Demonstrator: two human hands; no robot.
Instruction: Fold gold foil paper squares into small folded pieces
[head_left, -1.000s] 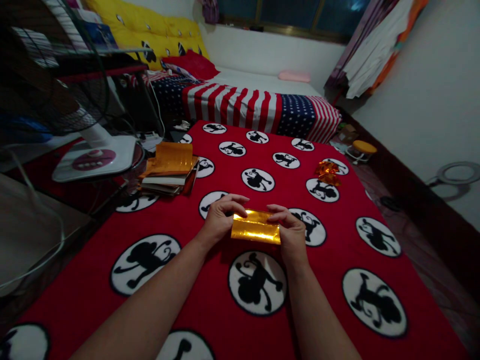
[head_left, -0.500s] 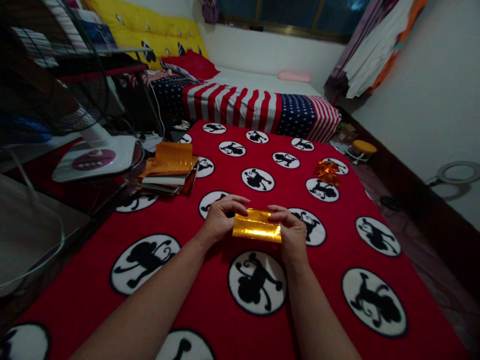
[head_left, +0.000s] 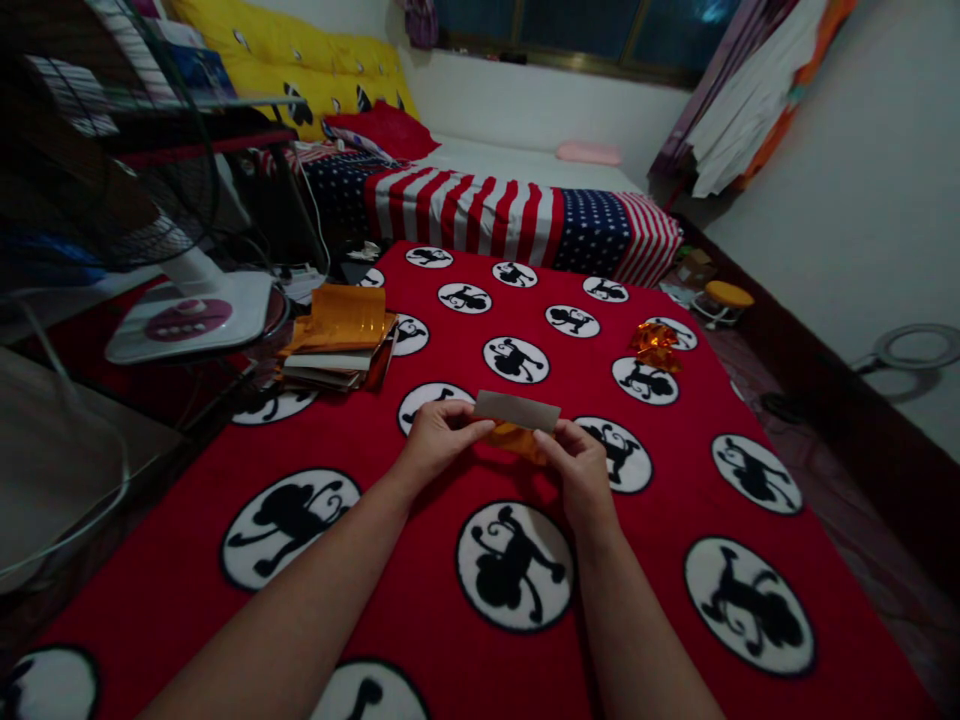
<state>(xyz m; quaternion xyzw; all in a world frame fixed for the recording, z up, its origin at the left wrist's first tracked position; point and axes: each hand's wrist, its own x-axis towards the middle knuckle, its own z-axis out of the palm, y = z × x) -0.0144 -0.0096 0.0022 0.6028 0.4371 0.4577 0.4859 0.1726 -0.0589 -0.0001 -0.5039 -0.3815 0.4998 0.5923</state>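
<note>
My left fingers (head_left: 478, 431) and right fingers (head_left: 553, 448) clamped on opposite ends of grey-and-gold paper (head_left: 516, 409), over red blanket (head_left: 420, 600). Risk, in my judgement: uneven pinch could skew fold; hard pull could tear edge. Counts: one paper in grip; one stack (head_left: 346, 320), sheets uncountable; one shiny orange clump (head_left: 655, 347), pieces indistinct.

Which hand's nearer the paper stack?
Left. The left hand is to the right of the paper stack and closer to the camera; the right hand is farther right, across the folded sheet.
</note>
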